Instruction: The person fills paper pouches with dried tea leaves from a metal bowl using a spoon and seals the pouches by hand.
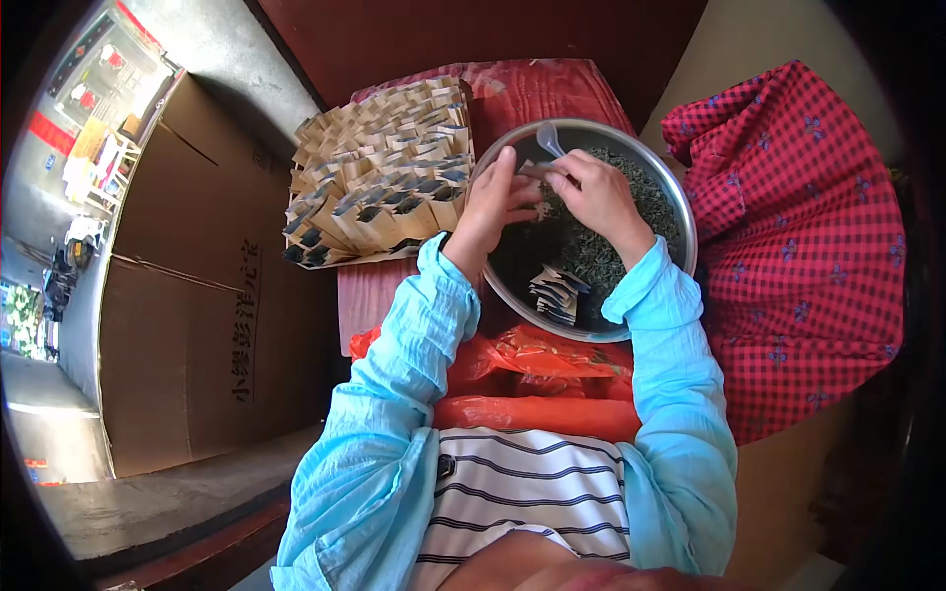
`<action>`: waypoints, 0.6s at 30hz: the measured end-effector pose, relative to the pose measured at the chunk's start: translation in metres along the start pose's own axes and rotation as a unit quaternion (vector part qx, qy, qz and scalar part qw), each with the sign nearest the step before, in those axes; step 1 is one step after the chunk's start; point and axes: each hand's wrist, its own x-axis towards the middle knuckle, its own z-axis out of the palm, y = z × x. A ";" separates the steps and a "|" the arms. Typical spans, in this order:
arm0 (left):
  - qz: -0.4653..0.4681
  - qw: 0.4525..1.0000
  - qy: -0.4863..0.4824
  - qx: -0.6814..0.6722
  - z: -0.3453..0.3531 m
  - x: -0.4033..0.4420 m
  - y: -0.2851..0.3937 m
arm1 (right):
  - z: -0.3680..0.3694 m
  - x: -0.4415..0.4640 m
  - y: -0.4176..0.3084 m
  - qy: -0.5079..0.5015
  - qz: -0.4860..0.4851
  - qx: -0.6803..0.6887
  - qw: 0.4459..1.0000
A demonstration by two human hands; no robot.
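Observation:
Above a wide metal basin (688, 231) of dark green dried leaves (641, 187), my two hands are close together. My right hand (598, 200) has its fingers closed around a pale plastic spoon (549, 140), whose bowl points away from me. Between the hands is a small brownish paper packet (533, 170), partly hidden and blurred. My left hand (490, 205) pinches at this packet, thumb raised and fingers curled toward the right hand. Inside the basin, near its front side, a small stack of paper packets (558, 295) lies on the leaves.
Left of the basin, a shallow box holds rows of upright open paper packets (394, 167), some with dark contents. Red cloth (522, 89) covers the table. Red plastic bags (552, 360) lie in front, checked red fabric (788, 246) at right, and a large cardboard box (187, 295) at left.

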 end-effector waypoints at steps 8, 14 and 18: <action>0.379 0.780 0.080 0.492 0.018 -0.015 -0.014 | 0.007 0.002 0.018 0.030 0.053 0.032 0.998; 0.303 0.825 0.046 0.475 0.014 -0.011 -0.012 | 0.012 0.004 0.025 -0.029 0.055 0.186 0.981; 0.320 0.829 0.043 0.456 0.010 -0.008 -0.015 | 0.001 0.011 0.029 -0.057 0.125 0.304 0.943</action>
